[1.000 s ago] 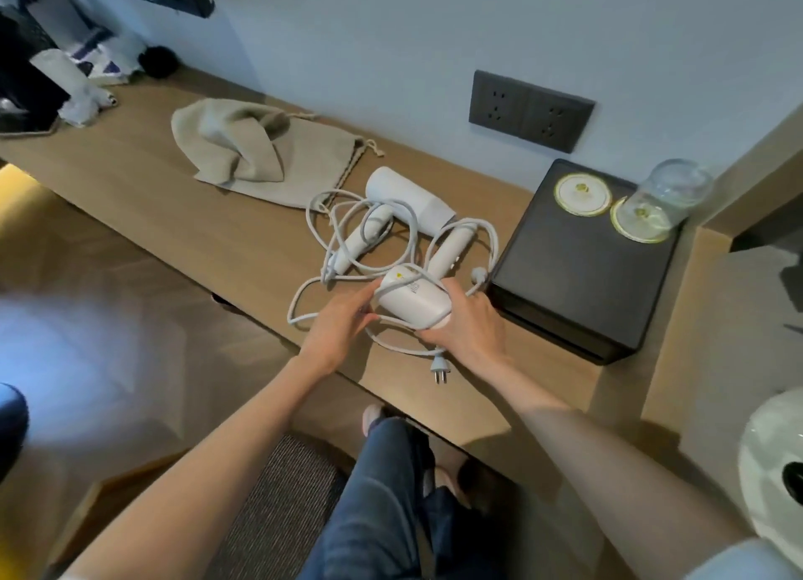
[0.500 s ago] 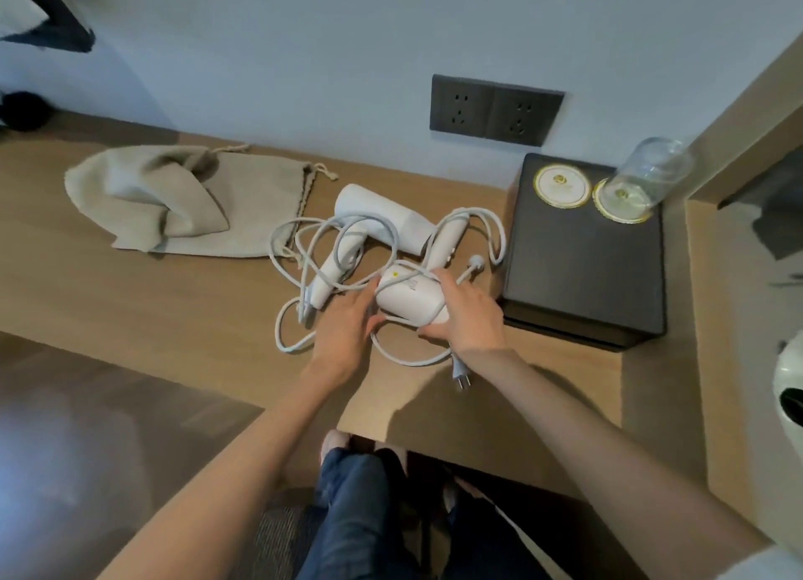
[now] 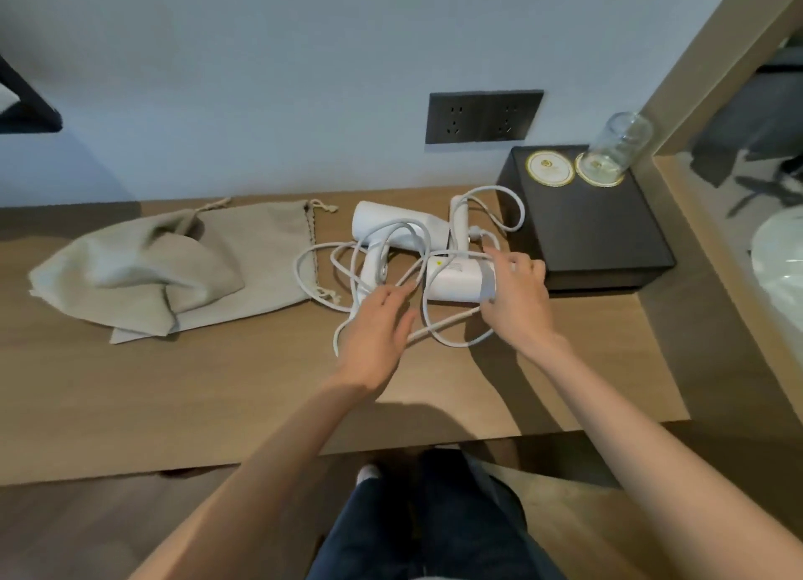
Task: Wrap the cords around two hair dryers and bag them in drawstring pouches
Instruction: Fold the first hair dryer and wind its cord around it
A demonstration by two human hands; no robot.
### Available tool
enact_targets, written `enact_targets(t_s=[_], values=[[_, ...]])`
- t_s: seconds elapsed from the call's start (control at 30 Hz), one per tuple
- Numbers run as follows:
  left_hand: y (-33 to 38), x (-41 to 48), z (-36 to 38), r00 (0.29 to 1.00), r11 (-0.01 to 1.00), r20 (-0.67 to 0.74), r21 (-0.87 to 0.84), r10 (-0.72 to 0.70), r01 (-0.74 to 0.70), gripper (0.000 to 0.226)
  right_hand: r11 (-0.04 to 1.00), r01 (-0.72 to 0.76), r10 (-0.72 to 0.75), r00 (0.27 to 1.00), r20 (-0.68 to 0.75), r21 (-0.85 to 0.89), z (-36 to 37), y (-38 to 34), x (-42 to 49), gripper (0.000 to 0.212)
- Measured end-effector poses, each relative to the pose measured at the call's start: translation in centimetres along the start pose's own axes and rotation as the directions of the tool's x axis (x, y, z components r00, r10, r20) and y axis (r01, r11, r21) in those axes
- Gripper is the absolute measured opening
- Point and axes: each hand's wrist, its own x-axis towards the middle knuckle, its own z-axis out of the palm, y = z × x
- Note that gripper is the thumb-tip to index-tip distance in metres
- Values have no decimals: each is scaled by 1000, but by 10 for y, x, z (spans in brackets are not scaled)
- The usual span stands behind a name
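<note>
Two white hair dryers lie on the wooden desk (image 3: 130, 397) with their white cords (image 3: 321, 275) tangled in loose loops. The near dryer (image 3: 452, 282) lies on its side; my right hand (image 3: 517, 297) grips its right end. The far dryer (image 3: 391, 227) rests behind it, handle pointing toward me. My left hand (image 3: 378, 327) rests on the cord loops left of the near dryer, fingers spread and touching a strand. Two beige drawstring pouches (image 3: 174, 271) lie flat and overlapping at the left of the dryers.
A black box (image 3: 608, 240) sits right of the dryers, with two round coasters and an upturned glass (image 3: 617, 149) on top. A dark double wall socket (image 3: 482, 116) is above the desk. A wooden partition rises at the right.
My view has swung to face the desk squarely. My left hand came off the near dryer and now lies on the cords, while my right hand shifted to the dryer's right end.
</note>
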Motion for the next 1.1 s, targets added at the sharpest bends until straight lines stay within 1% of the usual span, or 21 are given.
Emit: enact_targets(t_s=[0.03,0.1,0.2,0.27,0.33,0.43,0.5,0.53,0.63,0.73,0.83,0.93,1.0,1.1], values=[[-4,-4,-9,999,1000,-50,-16,-10,10,40,1000,6,-5,999,-37,11,-1,-6,-6,66],[-14,-7,-26,987,998,-150,-47,-57,50,33,994,71,-64,994,-93,79,-1,-22,-16,56],[-32,-6,-40,962,988,-230,-82,-147,132,34,961,187,-165,979,-121,205,3,-44,-25,43],[-43,-2,-42,958,984,-229,-77,-175,162,41,937,241,-218,969,-115,252,8,-60,-25,40],[-51,2,-39,964,979,-172,-71,-201,192,50,924,276,-254,961,-114,266,18,-73,-19,40],[-66,11,-25,979,986,-124,30,-160,164,63,906,334,-309,942,-133,260,42,-87,-1,38],[-77,19,-14,985,988,-134,86,-113,125,65,886,379,-346,924,-164,267,61,-88,14,36],[-82,23,-8,986,991,-140,82,-93,105,64,875,394,-356,917,-178,281,70,-88,20,35],[-93,35,7,984,998,-170,-6,-56,56,59,834,460,-402,885,-235,305,95,-83,35,34],[-101,40,18,977,992,-214,-123,-16,-11,51,802,546,-459,823,-335,243,111,-77,41,34],[-109,35,29,961,984,-276,-174,0,-50,34,789,609,-528,740,-417,82,125,-71,42,34],[-114,31,32,956,973,-293,-228,-23,-46,17,753,657,-604,657,-451,-51,137,-64,41,33],[-116,29,34,956,975,-294,-217,-19,-48,14,739,669,-619,632,-466,-75,146,-61,40,32],[-115,27,35,950,972,-312,-226,-12,-62,16,739,671,-605,622,-497,-62,147,-61,38,31]])
